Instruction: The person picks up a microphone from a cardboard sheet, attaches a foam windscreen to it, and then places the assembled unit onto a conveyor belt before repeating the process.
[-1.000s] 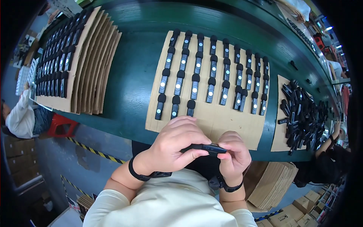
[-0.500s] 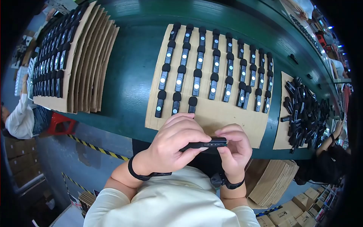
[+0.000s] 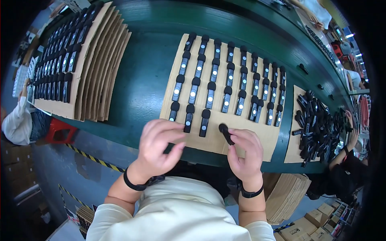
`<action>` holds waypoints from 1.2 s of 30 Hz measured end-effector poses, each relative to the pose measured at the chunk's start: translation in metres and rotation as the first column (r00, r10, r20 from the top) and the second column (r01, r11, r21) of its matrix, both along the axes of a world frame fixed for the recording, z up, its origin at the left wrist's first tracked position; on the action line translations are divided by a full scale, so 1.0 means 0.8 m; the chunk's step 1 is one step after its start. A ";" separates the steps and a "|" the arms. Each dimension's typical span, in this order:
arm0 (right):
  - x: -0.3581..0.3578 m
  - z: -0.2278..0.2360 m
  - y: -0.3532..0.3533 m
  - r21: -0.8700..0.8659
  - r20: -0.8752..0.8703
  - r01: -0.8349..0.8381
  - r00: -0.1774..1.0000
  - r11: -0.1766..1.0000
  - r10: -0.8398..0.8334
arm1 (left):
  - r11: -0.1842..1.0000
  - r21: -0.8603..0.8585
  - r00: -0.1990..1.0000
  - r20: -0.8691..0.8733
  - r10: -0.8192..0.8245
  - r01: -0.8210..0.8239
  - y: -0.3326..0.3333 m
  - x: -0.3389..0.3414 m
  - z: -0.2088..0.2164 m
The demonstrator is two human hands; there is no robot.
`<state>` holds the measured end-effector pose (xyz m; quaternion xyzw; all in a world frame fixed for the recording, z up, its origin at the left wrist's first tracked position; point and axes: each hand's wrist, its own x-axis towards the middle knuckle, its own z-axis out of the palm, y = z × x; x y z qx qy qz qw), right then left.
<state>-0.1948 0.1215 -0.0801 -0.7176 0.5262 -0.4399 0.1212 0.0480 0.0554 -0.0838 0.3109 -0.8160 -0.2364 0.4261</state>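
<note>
Black part (image 3: 226, 133) now leaves both hands for the cardboard sheet (image 3: 245, 136).
Right hand (image 3: 245, 152) pinches it (fingers clamped); left hand (image 3: 161, 144) has let go, loosely curled beside.

two hands (image 3: 159, 146), one black unit (image 3: 226, 133) held, three cardboard sheets (image 3: 225, 136) on the green table (image 3: 148, 76) bearing units, one stack of sheets (image 3: 100, 72) at the table's left edge

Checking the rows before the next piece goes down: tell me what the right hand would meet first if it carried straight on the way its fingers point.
The right hand, holding a black device, points up the cardboard sheet. It would probably first meet the nearest laid-out device, though height above the sheet is unclear.
</note>
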 end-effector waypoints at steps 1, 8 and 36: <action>-0.001 0.001 -0.004 -0.046 -0.125 0.012 0.992 0.999 -0.017 | 0.997 -0.002 0.997 -0.003 0.079 -0.079 -0.001 0.008 -0.004; 0.005 -0.008 0.006 0.077 -0.316 -0.056 0.946 0.995 0.077 | 0.941 -0.147 0.918 0.215 0.332 -0.306 -0.012 0.077 -0.037; -0.393 0.070 -0.094 0.293 0.850 0.640 0.165 0.710 -0.500 | 0.893 -0.196 0.849 0.281 0.448 -0.406 -0.008 0.100 -0.075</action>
